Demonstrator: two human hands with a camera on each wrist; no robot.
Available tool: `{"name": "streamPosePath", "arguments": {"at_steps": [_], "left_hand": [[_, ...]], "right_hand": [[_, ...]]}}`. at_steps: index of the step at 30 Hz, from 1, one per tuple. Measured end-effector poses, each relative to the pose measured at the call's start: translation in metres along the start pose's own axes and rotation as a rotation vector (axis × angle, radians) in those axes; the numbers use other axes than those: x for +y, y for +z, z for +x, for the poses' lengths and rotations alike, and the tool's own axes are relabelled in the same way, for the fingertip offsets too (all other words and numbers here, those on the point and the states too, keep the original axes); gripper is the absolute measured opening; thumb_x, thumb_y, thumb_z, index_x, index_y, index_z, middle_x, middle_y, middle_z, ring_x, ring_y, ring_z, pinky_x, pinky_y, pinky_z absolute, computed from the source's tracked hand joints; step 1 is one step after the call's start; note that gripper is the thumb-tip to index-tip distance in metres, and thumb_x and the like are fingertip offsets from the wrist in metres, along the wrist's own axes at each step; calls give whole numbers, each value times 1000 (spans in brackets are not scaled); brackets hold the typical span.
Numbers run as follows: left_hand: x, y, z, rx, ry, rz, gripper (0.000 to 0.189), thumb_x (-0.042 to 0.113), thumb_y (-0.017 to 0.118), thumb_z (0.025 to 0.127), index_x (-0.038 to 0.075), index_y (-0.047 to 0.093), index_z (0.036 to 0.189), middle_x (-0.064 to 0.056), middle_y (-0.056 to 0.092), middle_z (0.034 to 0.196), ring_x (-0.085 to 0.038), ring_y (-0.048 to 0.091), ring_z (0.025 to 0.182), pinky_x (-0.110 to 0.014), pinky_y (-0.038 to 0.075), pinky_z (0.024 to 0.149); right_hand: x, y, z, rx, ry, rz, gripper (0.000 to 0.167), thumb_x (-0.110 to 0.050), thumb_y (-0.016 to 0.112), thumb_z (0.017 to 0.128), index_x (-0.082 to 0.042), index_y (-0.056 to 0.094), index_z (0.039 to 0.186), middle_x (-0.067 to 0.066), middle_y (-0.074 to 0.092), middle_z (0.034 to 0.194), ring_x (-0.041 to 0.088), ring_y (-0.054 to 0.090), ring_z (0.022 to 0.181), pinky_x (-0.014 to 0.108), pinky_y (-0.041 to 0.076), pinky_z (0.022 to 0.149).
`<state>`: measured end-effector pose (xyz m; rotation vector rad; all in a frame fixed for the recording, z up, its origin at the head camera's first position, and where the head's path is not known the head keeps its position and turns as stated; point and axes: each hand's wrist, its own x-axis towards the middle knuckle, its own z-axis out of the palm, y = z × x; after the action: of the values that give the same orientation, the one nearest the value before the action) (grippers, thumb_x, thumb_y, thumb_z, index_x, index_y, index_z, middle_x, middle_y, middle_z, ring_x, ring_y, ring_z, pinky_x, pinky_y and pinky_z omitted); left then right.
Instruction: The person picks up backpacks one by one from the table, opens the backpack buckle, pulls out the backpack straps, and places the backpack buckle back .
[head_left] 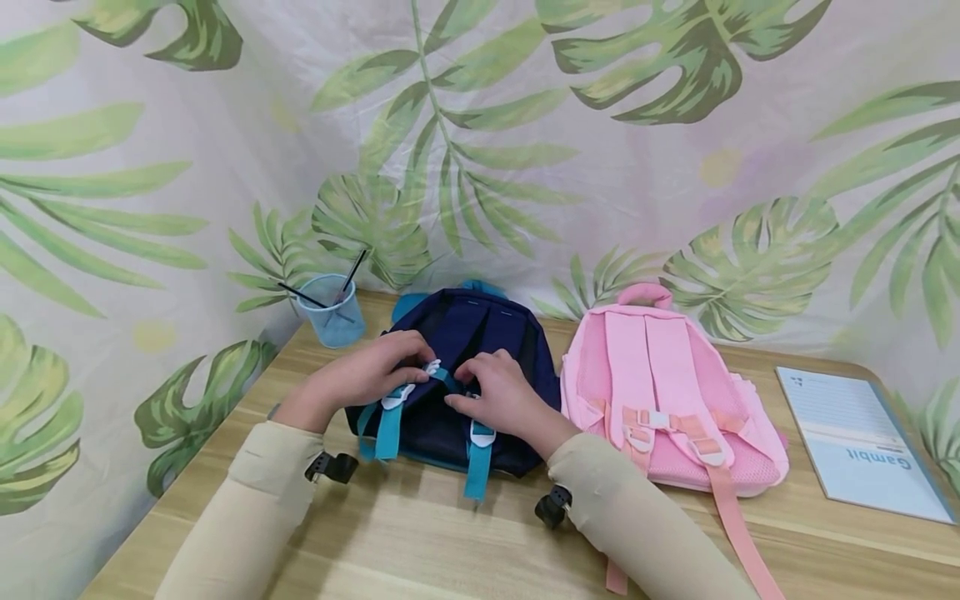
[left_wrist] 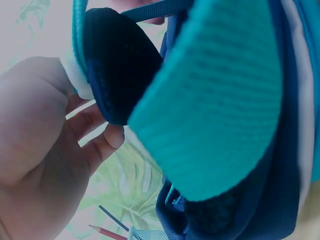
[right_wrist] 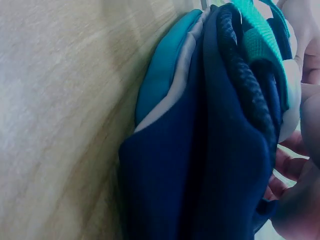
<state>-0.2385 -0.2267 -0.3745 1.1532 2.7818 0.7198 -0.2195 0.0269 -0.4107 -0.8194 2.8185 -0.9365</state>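
Observation:
A navy backpack [head_left: 465, 329] with teal webbing lies on the wooden table, shoulder straps facing up. Over its left shoulder strap my left hand [head_left: 375, 367] pinches a white buckle [head_left: 432, 367] on the teal chest strap. That teal strap [head_left: 444, 377] stretches across to my right hand [head_left: 506, 392], whose thumb and fingers close on it near the right shoulder strap; the fingertips' far side is hidden. Two teal adjuster straps hang toward the front edge, one being the right strap [head_left: 477, 471]. Close in the left wrist view is a wide teal webbing loop [left_wrist: 215, 110].
Beside it on the right lies a pink backpack [head_left: 626, 350], its chest buckle [head_left: 657, 420] fastened. A notebook [head_left: 862, 442] is at the far right. Behind my left hand stands a blue mesh cup [head_left: 335, 325] with pencils. A leaf-print curtain [head_left: 480, 125] hangs behind the table [head_left: 420, 542].

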Motion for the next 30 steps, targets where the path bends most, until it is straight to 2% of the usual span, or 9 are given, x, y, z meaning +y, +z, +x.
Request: {"name": "streamPosePath", "arguments": {"at_steps": [7, 14, 20, 25, 30], "left_hand": [[2, -3, -1, 9, -5, 13, 14, 15, 74, 103, 14, 73, 118, 1, 72, 117, -20, 67, 110, -46, 56, 98], [0, -2, -2, 4, -36, -7, 15, 15, 74, 104, 15, 73, 118, 1, 71, 117, -19, 66, 110, -45, 56, 97], [0, -2, -3, 6, -46, -15, 15, 15, 74, 104, 14, 72, 119, 0, 72, 117, -19, 66, 109, -45, 56, 97], [-2, -2, -2, 12, -43, -24, 16, 13, 73, 103, 13, 72, 119, -1, 72, 116, -20, 67, 109, -46, 56, 98], [-4, -2, -3, 16, -29, -24, 16, 14, 74, 103, 14, 73, 119, 1, 72, 115, -17, 66, 106, -44, 57, 96]], "right_hand": [[-1, 3, 4, 2, -1, -17, 32, -34, 77, 101, -9, 77, 122, 6, 75, 119, 29, 55, 113, 51, 43, 108], [2, 6, 7, 13, 5, 25, 21, -27, 78, 101, -11, 79, 115, 3, 80, 114, 27, 56, 109, 50, 41, 104], [3, 7, 7, 25, -10, 51, 19, -25, 78, 101, -10, 79, 113, 4, 81, 111, 27, 57, 108, 51, 42, 105], [2, 0, 5, 34, -4, 105, 19, -24, 76, 102, -11, 78, 115, 3, 79, 109, 22, 58, 102, 44, 48, 98], [1, -5, 3, 69, 17, 197, 21, -25, 76, 102, -12, 76, 118, 3, 78, 112, 19, 66, 101, 37, 56, 92]]}}
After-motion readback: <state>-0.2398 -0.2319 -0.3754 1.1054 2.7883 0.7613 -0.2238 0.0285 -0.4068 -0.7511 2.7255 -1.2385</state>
